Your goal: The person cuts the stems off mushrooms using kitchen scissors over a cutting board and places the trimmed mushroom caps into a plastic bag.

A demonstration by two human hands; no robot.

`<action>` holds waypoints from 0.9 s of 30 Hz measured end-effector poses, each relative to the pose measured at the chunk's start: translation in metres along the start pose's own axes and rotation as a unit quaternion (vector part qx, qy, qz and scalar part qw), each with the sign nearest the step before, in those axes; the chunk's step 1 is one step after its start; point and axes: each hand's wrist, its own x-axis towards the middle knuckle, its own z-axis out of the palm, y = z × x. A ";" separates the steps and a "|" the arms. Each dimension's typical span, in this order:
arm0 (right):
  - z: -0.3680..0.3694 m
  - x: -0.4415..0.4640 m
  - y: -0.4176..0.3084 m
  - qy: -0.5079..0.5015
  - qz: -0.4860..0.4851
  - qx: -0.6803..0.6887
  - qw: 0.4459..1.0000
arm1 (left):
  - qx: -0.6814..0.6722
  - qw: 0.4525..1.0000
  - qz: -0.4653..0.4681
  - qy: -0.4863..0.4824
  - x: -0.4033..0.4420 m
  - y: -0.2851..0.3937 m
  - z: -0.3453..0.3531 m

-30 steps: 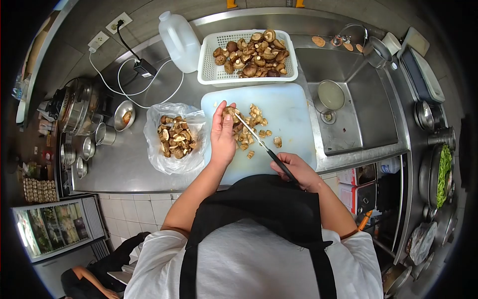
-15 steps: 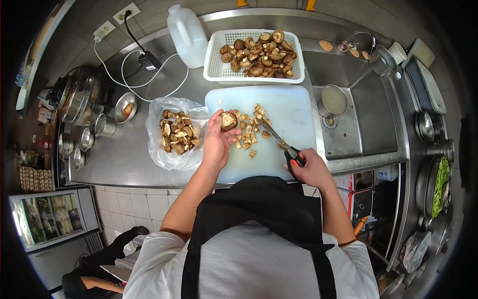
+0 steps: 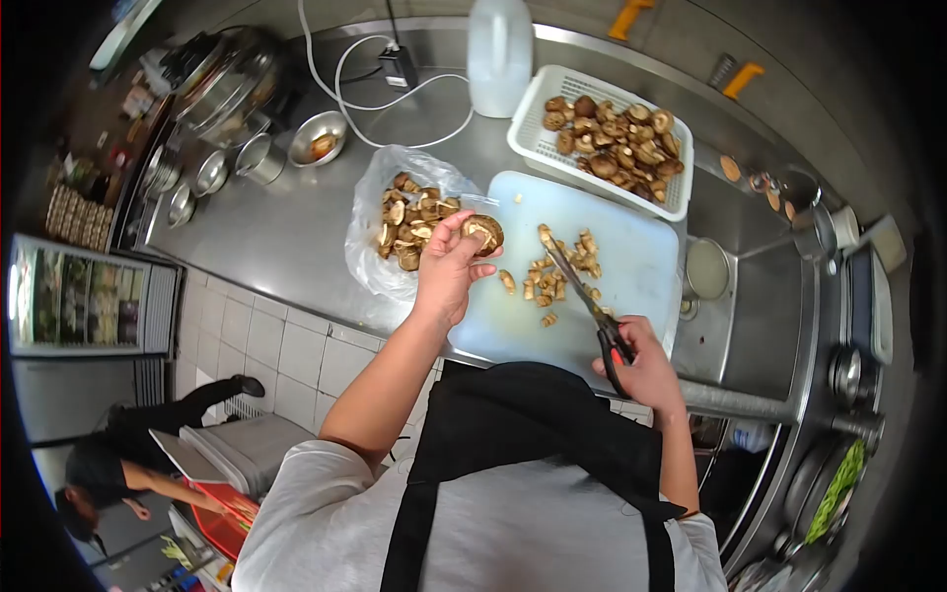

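My left hand (image 3: pixel 449 271) grips a brown mushroom cap (image 3: pixel 483 235), its pale underside showing, between the plastic bag and the cutting board. My right hand (image 3: pixel 646 370) holds black-handled scissors (image 3: pixel 577 283), whose blades lie over the right part of the pale blue cutting board (image 3: pixel 503 331). Several cut stem pieces (image 3: pixel 546 283) are scattered on the board around the blades. Left of the board, a clear plastic bag (image 3: pixel 370 259) holds several cut mushrooms (image 3: pixel 404 219). Behind the board stands a white basket (image 3: pixel 533 138) of whole mushrooms (image 3: pixel 617 148).
A plastic jug (image 3: pixel 500 59) stands behind the bag, beside a looped white cable (image 3: pixel 340 84). Metal bowls (image 3: pixel 318 138) are at the left. On the right is a sink (image 3: pixel 760 326) with a pot (image 3: pixel 706 268). Another person (image 3: pixel 109 464) bends over a red container at lower left.
The view has turned, shifting the counter rightward. My left hand has moved the mushroom away from the scissors towards the bag. More of the other person has come into view.
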 end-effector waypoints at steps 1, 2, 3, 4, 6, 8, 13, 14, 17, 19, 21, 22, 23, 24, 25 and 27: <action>0.008 0.009 0.008 -0.043 -0.007 0.066 0.997 | 0.003 1.000 0.010 0.014 0.000 0.004 0.000; 0.018 0.019 0.016 -0.081 -0.011 0.126 0.989 | -0.025 0.998 0.023 0.051 -0.002 0.006 0.002; 0.030 0.031 0.024 -0.118 -0.013 0.184 0.976 | -0.032 0.997 0.031 0.057 0.003 0.005 -0.005; 0.042 0.043 0.021 -0.119 -0.059 0.169 0.977 | -0.058 0.996 0.042 0.053 0.013 0.002 -0.017; 0.051 0.056 0.006 -0.135 -0.038 0.124 0.982 | -0.078 0.994 0.055 0.045 0.024 0.009 -0.031; 0.063 0.071 -0.004 -0.134 -0.062 0.053 0.988 | -0.094 0.992 0.047 0.070 0.021 0.020 -0.037; 0.072 0.099 -0.033 -0.224 -0.003 0.046 0.973 | -0.055 0.992 0.056 0.102 0.015 0.038 -0.036; 0.076 0.103 -0.035 -0.212 -0.041 0.003 0.976 | -0.059 0.992 0.067 0.095 0.018 0.035 -0.040; 0.086 0.111 -0.036 -0.187 -0.088 -0.069 0.976 | -0.026 0.992 0.079 0.095 0.017 0.034 -0.043; 0.091 0.115 -0.044 -0.205 -0.057 -0.039 0.976 | 0.000 0.990 0.099 0.104 0.018 0.031 -0.045; 0.096 0.117 -0.050 -0.213 -0.052 -0.024 0.975 | 0.027 0.986 0.121 0.114 0.016 0.030 -0.049; 0.099 0.117 -0.053 -0.217 -0.046 -0.009 0.975 | 0.022 0.983 0.132 0.126 0.016 0.030 -0.050; 0.101 0.117 -0.057 -0.219 -0.045 -0.008 0.975 | 0.017 0.980 0.141 0.137 0.015 0.029 -0.051; 0.103 0.118 -0.061 -0.235 -0.017 0.005 0.972 | 0.018 0.980 0.140 0.139 0.014 0.030 -0.052; 0.105 0.119 -0.065 -0.249 0.010 0.019 0.968 | 0.036 0.981 0.131 0.138 0.014 0.031 -0.053; 0.113 0.119 -0.068 -0.234 0.006 0.031 0.972 | 0.056 0.982 0.118 0.136 0.015 0.031 -0.058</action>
